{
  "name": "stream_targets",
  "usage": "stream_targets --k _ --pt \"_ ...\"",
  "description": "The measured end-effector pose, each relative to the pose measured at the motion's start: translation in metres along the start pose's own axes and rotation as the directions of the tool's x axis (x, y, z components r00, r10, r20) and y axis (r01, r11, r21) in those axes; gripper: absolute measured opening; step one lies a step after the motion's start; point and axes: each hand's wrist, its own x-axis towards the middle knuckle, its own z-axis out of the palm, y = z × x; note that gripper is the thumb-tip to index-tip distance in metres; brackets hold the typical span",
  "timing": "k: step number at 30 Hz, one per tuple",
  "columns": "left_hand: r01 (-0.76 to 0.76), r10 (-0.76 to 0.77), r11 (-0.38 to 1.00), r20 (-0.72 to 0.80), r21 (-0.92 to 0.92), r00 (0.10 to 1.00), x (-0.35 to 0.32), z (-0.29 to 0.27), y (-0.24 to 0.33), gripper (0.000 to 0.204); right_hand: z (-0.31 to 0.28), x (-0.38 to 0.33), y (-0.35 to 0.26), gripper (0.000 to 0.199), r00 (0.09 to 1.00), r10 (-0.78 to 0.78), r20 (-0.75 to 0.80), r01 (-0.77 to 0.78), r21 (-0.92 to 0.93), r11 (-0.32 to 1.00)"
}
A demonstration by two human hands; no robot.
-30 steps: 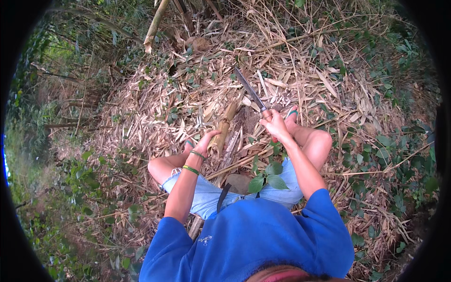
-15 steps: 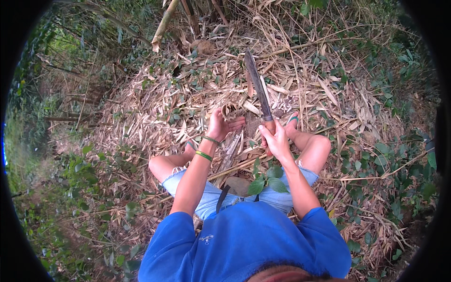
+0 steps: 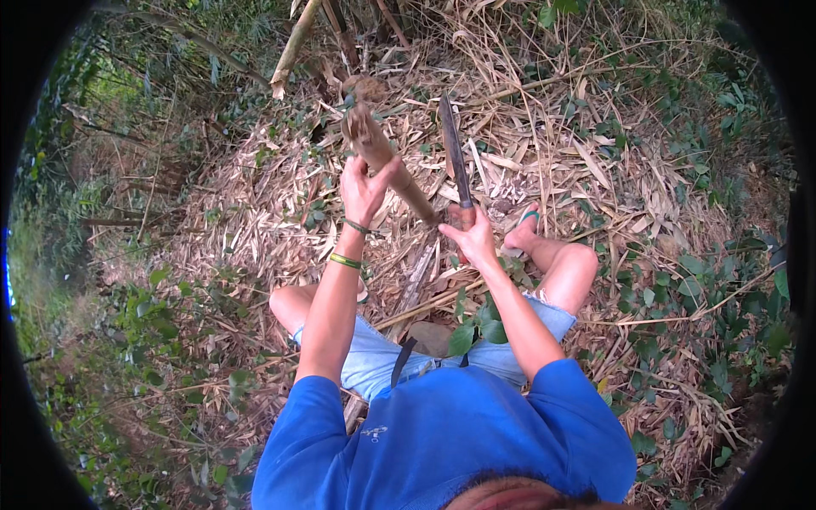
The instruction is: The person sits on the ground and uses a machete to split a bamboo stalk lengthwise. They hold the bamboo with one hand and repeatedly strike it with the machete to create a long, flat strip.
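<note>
A short length of bamboo (image 3: pixel 395 167) slants in front of me, its splintered end up at the far left and its other end down near my right hand. My left hand (image 3: pixel 365 189) is closed round it from below, with the thumb on its right side. In my right hand (image 3: pixel 473 238) is the wooden handle of a machete (image 3: pixel 454 149). Its long dark blade points away from me, tip at the far end. The blade is apart from the bamboo; the handle lies close to the bamboo's lower end.
Dry bamboo leaves (image 3: pixel 280 195) litter the ground. A stone (image 3: pixel 431 337) and a leafy green sprig (image 3: pixel 478 331) lie between my legs. A cut bamboo stem (image 3: pixel 296 51) stands at the far left of centre. Green plants (image 3: pixel 697 289) grow at the right.
My left hand has gone from outstretched fingers to a grip on the bamboo, which now stands out clearly, and has moved away and left. The right hand and machete have shifted slightly left.
</note>
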Motion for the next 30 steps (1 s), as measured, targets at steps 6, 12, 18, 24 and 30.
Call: stream_targets --k 6,12,18,24,30 --pt "0.170 -0.176 0.984 0.117 0.056 0.977 0.055 -0.038 0.084 0.072 0.067 0.034 -0.013 0.066 0.997 -0.075 0.030 0.073 0.051 0.996" --pt "-0.179 0.148 0.979 -0.273 -0.093 0.951 0.048 -0.039 0.022 0.060 0.091 0.085 -0.038 0.058 0.992 -0.123 -0.034 0.121 -0.061 0.991" --pt "0.287 -0.291 0.957 0.125 0.046 0.949 -0.134 0.027 -0.156 0.116 0.121 0.159 -0.079 0.048 0.980 -0.174 -0.096 0.182 0.079 0.980" --pt "0.499 -0.515 0.857 0.216 0.130 0.829 -0.109 0.064 -0.174 0.099 0.151 0.235 -0.021 0.049 0.979 -0.099 -0.177 0.086 -0.081 0.993" --pt "0.678 -0.676 0.727 0.291 0.110 0.677 -0.108 0.149 -0.282 0.059 0.171 0.302 0.120 0.038 0.958 0.098 -0.269 -0.137 -0.129 0.982"
